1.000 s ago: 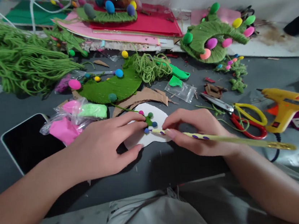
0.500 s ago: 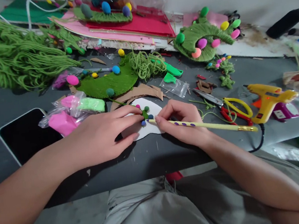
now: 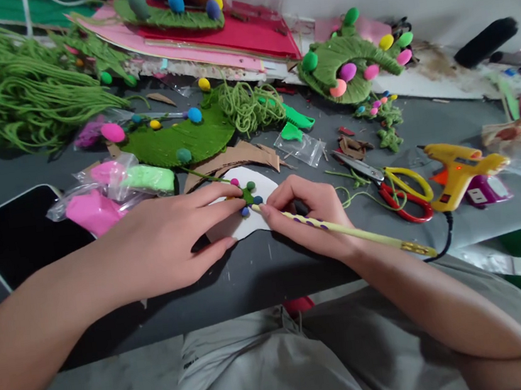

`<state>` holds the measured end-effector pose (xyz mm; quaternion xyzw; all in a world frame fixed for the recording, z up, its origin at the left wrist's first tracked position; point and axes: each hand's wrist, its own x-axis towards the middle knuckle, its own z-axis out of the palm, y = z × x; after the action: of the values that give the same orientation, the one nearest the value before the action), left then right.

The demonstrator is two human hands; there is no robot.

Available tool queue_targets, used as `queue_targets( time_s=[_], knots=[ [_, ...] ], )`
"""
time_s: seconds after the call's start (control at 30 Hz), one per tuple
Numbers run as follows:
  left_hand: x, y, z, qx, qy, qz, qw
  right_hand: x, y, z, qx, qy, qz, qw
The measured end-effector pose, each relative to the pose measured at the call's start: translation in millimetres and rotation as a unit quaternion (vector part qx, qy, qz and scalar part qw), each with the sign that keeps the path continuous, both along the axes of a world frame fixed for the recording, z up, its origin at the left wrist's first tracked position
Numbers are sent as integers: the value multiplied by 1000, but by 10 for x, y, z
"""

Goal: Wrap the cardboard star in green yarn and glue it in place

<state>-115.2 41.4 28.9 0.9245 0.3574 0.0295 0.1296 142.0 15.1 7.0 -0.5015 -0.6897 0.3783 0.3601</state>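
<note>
My right hand (image 3: 313,214) grips a pale yellow pencil with purple dots (image 3: 360,231). Its tip meets a small green star with coloured balls (image 3: 248,195) or the paper right beside it. The star lies on a curved piece of white paper (image 3: 261,182). With fingers spread, my left hand (image 3: 175,237) rests flat over the left part of the paper, fingertips at the star's edge. Part of the star and paper is hidden under those fingers. Just behind the paper lies a curved strip of brown cardboard (image 3: 237,158).
Scissors (image 3: 405,193) and a yellow glue gun (image 3: 459,170) lie at right. Left are a phone (image 3: 23,233) and bagged pink clay (image 3: 94,212). Behind sit a green crescent with balls (image 3: 177,139), green yarn (image 3: 14,86) and a yarn-wrapped wreath (image 3: 344,71).
The whole view has shifted slightly, moving things a little to the left. The pencil's back end has dipped a little, while both hands keep their places at the paper.
</note>
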Motion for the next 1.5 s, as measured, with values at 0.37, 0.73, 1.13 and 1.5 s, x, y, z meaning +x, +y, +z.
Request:
queue_targets(
  time_s=[0.37, 0.73, 1.13, 1.5],
  knots=[
    [-57, 75, -54, -6, -3, -4, 1000, 13, -2, 14, -11, 9, 20, 1000],
    [-54, 67, -31, -2, -14, -3, 1000, 27, 4, 20, -34, 26, 23, 999],
    [-39, 75, -20, -20, 6, 5, 1000, 26, 9, 23, -32, 31, 12, 999],
    [-49, 74, -28, -15, -1, 3, 1000, 30, 26, 26, -33, 27, 17, 999]
  ],
)
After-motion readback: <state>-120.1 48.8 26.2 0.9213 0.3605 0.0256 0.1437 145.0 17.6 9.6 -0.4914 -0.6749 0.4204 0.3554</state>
